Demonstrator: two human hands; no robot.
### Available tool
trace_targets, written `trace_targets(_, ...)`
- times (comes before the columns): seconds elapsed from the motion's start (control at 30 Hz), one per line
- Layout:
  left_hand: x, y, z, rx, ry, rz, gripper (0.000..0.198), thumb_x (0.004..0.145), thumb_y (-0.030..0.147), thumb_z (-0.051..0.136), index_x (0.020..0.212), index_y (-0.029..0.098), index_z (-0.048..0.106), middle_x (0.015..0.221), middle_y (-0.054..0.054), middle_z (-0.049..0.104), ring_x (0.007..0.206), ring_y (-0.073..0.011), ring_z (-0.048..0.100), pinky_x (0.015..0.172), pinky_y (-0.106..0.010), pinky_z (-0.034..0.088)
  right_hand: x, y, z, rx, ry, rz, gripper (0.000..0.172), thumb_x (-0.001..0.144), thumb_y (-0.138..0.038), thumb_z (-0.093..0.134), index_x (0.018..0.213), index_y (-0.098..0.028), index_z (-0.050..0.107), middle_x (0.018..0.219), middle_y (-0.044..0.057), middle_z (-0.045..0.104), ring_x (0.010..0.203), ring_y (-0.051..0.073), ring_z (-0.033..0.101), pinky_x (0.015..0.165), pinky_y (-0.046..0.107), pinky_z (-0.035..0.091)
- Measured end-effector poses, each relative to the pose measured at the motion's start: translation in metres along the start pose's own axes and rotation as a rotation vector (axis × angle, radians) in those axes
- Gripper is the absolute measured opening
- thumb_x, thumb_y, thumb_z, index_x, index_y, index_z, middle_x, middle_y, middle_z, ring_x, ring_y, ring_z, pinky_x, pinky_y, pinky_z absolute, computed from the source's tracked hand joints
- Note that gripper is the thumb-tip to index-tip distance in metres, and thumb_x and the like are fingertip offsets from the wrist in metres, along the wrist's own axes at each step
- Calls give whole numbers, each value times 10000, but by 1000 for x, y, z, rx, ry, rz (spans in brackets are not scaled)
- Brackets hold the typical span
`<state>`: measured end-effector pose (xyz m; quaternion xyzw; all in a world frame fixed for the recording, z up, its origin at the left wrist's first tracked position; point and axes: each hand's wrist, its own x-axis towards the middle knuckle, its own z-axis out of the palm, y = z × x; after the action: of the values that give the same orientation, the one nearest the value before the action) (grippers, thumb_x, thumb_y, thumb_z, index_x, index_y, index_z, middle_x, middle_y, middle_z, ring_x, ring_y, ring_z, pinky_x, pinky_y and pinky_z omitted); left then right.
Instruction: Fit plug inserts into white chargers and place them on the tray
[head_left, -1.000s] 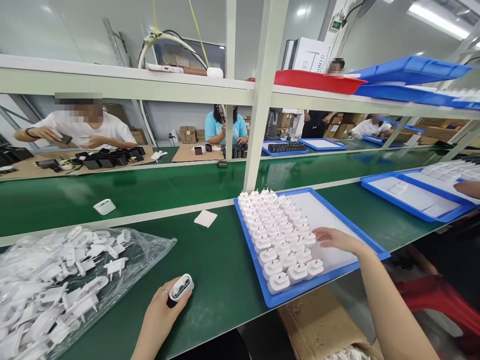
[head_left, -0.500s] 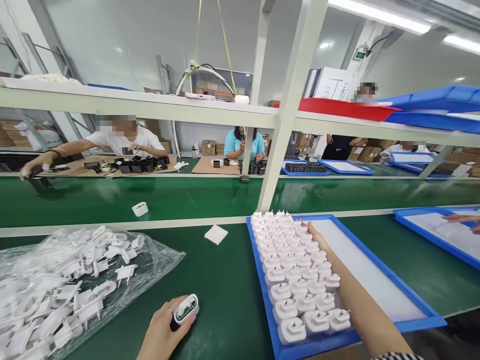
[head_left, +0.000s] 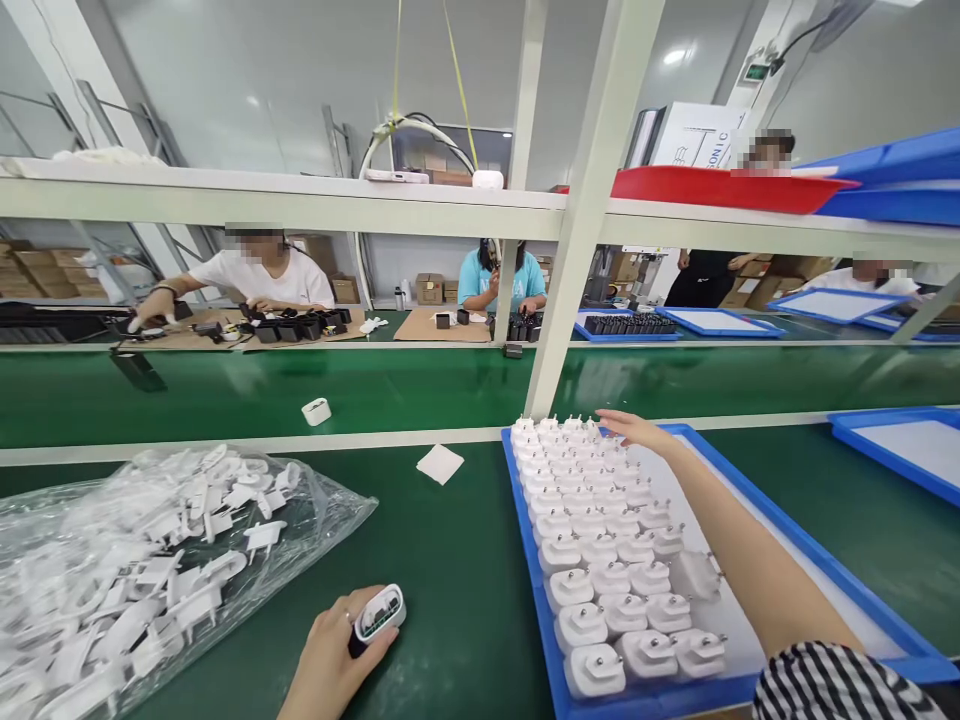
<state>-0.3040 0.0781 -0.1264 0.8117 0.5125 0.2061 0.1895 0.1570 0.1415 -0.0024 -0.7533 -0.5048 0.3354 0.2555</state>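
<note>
My left hand is closed around a white charger housing, held just above the green bench. Its open end faces up, and a circuit board shows inside. At the far end of a blue tray is my right hand, fingers stretched out, beside the far rows of white plug chargers. Whether its fingertips touch them I cannot tell. The chargers stand in close rows with their metal pins up. One charger leans beside the rows, near my right forearm.
A clear plastic bag with many loose white plug covers lies at left. A white square lies on the bench. On the green belt sits another housing. A post rises behind the tray. Co-workers sit across the belt.
My right hand has lifted and come into fuller view at the tray's far end. The housing on the belt has shifted right. A co-worker's hand has left the right-hand tray. My left hand keeps its hold.
</note>
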Motion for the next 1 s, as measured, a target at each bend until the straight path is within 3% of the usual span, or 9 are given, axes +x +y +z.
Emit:
trace_targets(0.13, -1, -1, 1, 11, 19, 22, 309, 689, 432, 442, 918, 243, 531, 885, -3, 587, 784, -157, 544, 692, -247, 430, 9, -22, -6, -119, -155, 21, 491, 526, -314, 610, 1007, -260, 528, 1118, 56, 495, 827, 237, 544, 549, 295, 481)
trace_targets(0.23, -1, -1, 2, 7, 34, 31, 300, 684, 425, 451, 907, 244, 536, 880, 0, 588, 775, -156, 545, 683, -243, 432, 17, -26, -4, -170, -188, 7, 370, 463, -228, 642, 830, -241, 595, 1019, 45, 555, 744, 212, 568, 485, 251, 470)
trace_targets(0.43, 0, -1, 3, -10, 29, 35, 301, 687, 414, 452, 915, 237, 535, 894, -13, 584, 784, -162, 538, 693, -258, 424, 28, -11, 2, -177, -35, -21, 199, 471, -267, 637, 629, -195, 541, 567, 21, 570, 576, 186, 558, 425, 250, 439)
trace_targets(0.53, 0, 1, 2, -4, 13, 14, 300, 690, 415, 446, 918, 240, 532, 904, -13, 581, 797, -169, 533, 713, -277, 415, 28, -5, 8, -134, 23, -31, 204, 495, -311, 626, 645, -205, 537, 500, 12, 551, 569, 190, 549, 452, 279, 445)
trace_targets(0.63, 1, 1, 2, 8, 8, 2, 304, 689, 421, 440, 920, 245, 529, 907, -8, 581, 808, -176, 530, 721, -290, 409, 21, -6, 1, -83, 23, -14, 241, 536, -323, 596, 746, -212, 560, 575, 30, 596, 610, 196, 558, 502, 300, 457)
trace_targets(0.73, 1, 1, 2, 5, 11, 9, 317, 688, 432, 434, 925, 243, 528, 903, -8, 584, 804, -175, 532, 712, -279, 409, -1, -3, -23, -70, 24, 41, 328, 558, -253, 573, 884, -223, 553, 705, 44, 619, 670, 200, 565, 570, 314, 453)
trace_targets(0.87, 1, 1, 2, 5, 5, 3, 346, 683, 464, 423, 935, 248, 522, 898, -2, 585, 785, -173, 539, 693, -271, 410, -63, 21, -50, -157, 12, 220, 412, 468, -83, 569, 872, -164, 590, 562, 62, 590, 539, 219, 553, 520, 359, 425)
trace_targets(0.93, 1, -1, 3, -2, 1, 3, 363, 680, 484, 415, 937, 250, 520, 892, -1, 587, 772, -173, 542, 683, -270, 412, -103, 39, -42, -175, -59, 306, 501, 396, -24, 567, 884, -136, 592, 532, 60, 584, 476, 221, 542, 462, 349, 417)
trace_targets(1.0, 1, -4, 4, -8, 8, 0, 379, 670, 500, 415, 934, 250, 523, 876, -1, 592, 764, -176, 544, 674, -269, 414, -139, 55, -21, -133, -211, 316, 639, 386, -44, 571, 1009, -176, 525, 646, 42, 606, 520, 208, 554, 475, 317, 427)
